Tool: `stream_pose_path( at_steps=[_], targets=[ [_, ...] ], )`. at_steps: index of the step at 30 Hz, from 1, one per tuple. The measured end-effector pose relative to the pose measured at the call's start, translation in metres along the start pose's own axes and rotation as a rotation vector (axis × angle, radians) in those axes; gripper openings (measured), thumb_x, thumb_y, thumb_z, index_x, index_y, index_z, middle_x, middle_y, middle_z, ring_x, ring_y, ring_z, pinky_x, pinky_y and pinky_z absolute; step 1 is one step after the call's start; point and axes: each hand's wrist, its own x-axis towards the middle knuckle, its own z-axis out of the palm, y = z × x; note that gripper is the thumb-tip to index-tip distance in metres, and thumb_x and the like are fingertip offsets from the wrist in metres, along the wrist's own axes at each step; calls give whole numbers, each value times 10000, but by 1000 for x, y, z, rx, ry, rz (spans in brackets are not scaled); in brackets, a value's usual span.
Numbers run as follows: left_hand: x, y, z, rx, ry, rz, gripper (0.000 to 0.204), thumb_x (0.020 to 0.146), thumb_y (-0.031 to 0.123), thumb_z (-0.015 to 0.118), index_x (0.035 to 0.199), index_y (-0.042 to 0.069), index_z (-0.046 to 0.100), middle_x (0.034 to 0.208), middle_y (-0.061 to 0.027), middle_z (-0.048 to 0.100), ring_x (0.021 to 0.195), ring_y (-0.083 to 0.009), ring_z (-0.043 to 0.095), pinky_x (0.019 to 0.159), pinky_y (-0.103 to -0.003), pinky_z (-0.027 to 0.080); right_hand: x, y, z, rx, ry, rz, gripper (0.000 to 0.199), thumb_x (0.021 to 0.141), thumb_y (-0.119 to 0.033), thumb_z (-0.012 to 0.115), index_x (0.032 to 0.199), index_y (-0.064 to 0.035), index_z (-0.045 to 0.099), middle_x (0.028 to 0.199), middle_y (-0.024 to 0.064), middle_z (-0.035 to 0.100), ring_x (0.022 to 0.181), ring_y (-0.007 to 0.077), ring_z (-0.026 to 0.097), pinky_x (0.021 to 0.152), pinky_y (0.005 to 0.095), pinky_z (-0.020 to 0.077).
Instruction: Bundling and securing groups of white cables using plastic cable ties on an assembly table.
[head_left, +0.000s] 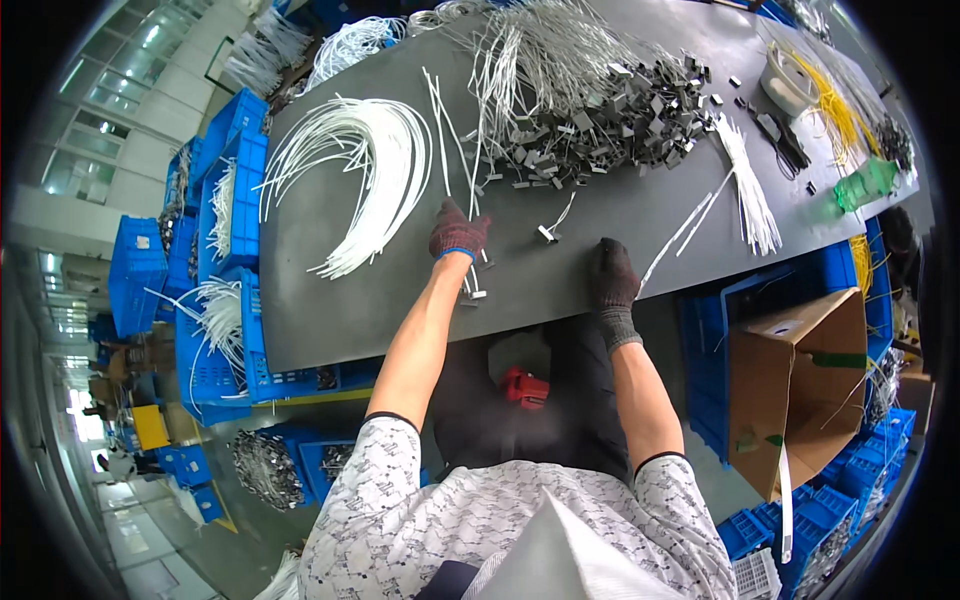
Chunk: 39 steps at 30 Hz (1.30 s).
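My left hand (460,232), in a dark red knit glove with a blue cuff, is closed on a thin white cable over the table. Below it, small grey-and-white end pieces (474,294) stick out toward the near edge. My right hand (614,272), in a dark glove, forms a fist by the table's near edge; whatever it holds, if anything, is hidden. Beside it lie a few loose white strips (684,228). Between the hands rests a small block with a short white cable (548,234). Farther off is a heap of cables with dark grey blocks (610,125).
A curved bundle of white strips (385,190) covers the left of the dark table (330,315). At right are a tied white bundle (748,190), a green bottle (866,185) and a white tub (787,82). Blue crates (255,330) and a cardboard box (760,400) flank the table.
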Motion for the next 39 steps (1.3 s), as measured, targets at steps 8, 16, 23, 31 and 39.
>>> stream_pose_path(
  at_steps=[8, 16, 23, 31, 39],
  targets=[
    [8, -29, 35, -398, 421, 37, 386, 841, 403, 707, 951, 33, 689, 914, -175, 711, 835, -337, 699, 739, -436, 533, 3, -6, -8, 42, -17, 30, 196, 952, -223, 600, 1130, -149, 634, 1048, 115, 695, 892, 352, 700, 730, 441, 561],
    [49, -46, 21, -362, 212, -29, 436, 833, 419, 648, 936, -1, 702, 865, -215, 699, 828, -396, 674, 746, -456, 523, 4, -6, -6, 60, 44, -44, 177, 958, -219, 605, 1106, -131, 646, 1026, 126, 696, 894, 354, 698, 747, 442, 566],
    [51, -79, 16, -228, 300, 250, 484, 863, 344, 681, 1228, 31, 626, 1180, -198, 663, 1127, -381, 614, 956, -455, 499, 3, -7, -8, 26, 0, 19, 176, 945, -204, 618, 1096, -126, 661, 1047, 119, 700, 904, 352, 699, 757, 431, 564],
    [31, -259, -19, 210, 487, -136, 527, 848, 368, 709, 1255, 59, 582, 1200, -235, 586, 1137, -423, 586, 954, -491, 499, 3, -7, -5, 14, 9, -2, 182, 940, -202, 615, 1100, -129, 660, 1046, 117, 700, 920, 337, 698, 769, 426, 558],
    [10, -307, -14, 182, 366, -32, 302, 918, 363, 645, 1092, 117, 662, 1120, -173, 635, 1020, -374, 640, 856, -509, 526, 2, -11, -4, -63, -16, 18, 211, 930, -246, 618, 1105, -138, 664, 1060, 110, 704, 930, 336, 698, 774, 427, 552]
  ],
)
